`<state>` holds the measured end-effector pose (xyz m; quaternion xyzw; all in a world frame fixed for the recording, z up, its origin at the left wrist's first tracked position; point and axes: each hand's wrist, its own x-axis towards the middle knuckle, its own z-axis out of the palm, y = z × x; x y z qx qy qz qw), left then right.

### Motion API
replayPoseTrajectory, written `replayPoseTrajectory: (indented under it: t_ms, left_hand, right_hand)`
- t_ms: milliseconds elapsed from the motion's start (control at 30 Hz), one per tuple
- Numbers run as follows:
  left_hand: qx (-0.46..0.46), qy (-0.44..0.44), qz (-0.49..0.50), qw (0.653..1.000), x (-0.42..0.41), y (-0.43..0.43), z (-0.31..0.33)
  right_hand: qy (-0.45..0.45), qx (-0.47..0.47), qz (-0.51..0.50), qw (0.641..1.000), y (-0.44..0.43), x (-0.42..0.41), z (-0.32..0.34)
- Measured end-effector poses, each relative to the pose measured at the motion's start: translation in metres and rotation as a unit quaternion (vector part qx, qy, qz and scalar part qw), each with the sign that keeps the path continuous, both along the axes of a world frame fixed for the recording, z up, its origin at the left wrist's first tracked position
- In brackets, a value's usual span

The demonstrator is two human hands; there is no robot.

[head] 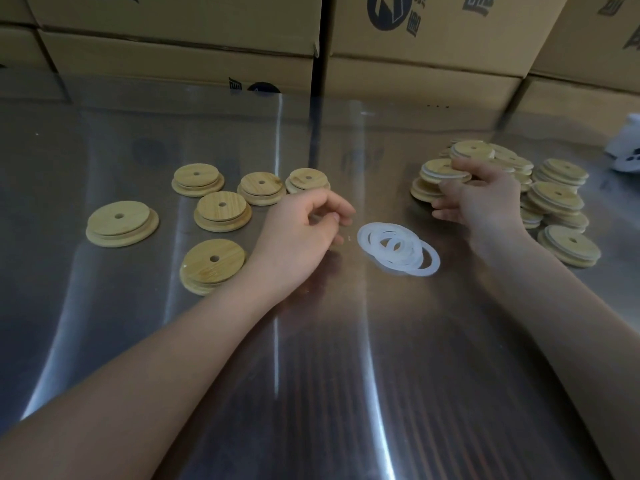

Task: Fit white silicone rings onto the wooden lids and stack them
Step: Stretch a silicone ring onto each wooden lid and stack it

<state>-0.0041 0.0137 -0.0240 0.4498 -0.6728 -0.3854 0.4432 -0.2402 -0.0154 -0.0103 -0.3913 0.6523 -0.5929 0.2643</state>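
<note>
Several loose wooden lids with centre holes lie on the left of the steel table, among them one [122,224] at far left and one [212,264] by my left forearm. A heap of lids with white rings [557,197] sits at the right. Between them lies a small pile of white silicone rings [431,265]. My left hand [301,226] hovers just left of the rings, its curled fingers pinching what looks like one white ring [317,219]. My right hand [485,199] reaches into the heap's left side and grips a wooden lid [440,174].
Stacked cardboard boxes [415,81] wall off the back of the table. A white object [627,150] sits at the far right edge. The shiny steel tabletop [329,358] stretches toward me under both forearms.
</note>
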Motion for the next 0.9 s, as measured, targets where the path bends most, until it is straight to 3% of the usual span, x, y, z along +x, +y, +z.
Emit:
replayPoseTrajectory:
  t_ms: [200,500,667,900]
  left_hand:
    - [-0.031,-0.017,0.003,0.999,-0.001,0.001,-0.001]
    - [-0.131,-0.134,0.102,0.977,0.007,-0.003,-0.001]
    - [-0.170,-0.244,0.195,0.934,0.017,-0.010,0.002]
    - [-0.076,-0.388,0.284,0.873,0.031,-0.016,0.008]
  right_hand:
    - [0.169,0.017,-0.064,0.983,-0.002,-0.008,-0.005]
    - [0.242,0.059,-0.092,0.964,-0.001,-0.018,-0.003]
    - [0.248,0.065,-0.089,0.962,0.001,-0.014,0.000]
    - [0.295,0.001,-0.039,0.955,0.005,-0.002,0.004]
